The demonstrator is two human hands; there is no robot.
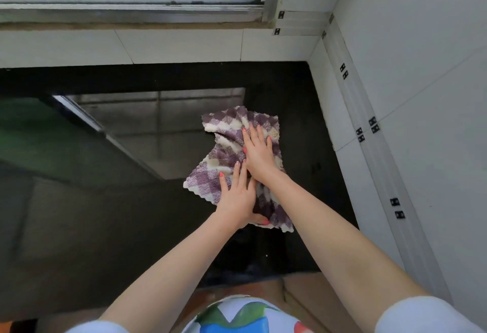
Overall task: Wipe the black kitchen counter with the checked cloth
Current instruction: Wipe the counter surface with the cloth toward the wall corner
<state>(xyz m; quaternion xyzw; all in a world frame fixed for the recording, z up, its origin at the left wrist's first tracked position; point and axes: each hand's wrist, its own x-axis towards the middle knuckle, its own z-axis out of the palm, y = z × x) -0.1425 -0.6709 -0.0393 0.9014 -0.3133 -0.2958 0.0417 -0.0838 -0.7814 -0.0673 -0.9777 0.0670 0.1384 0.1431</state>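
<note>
A purple and cream checked cloth (224, 158) lies rumpled on the glossy black counter (110, 216), near its right end. My right hand (259, 153) presses flat on the upper half of the cloth with straight fingers. My left hand (237, 198) lies flat on the lower half, fingers spread, just below and partly under my right wrist. Part of the cloth is hidden beneath both hands.
A white tiled wall (411, 95) closes the counter's right side, with small black clips on its seams. White tiles (184, 45) and a window sill (131, 8) run along the back. The counter surface mirrors the window. Its front edge (250, 277) is near my body.
</note>
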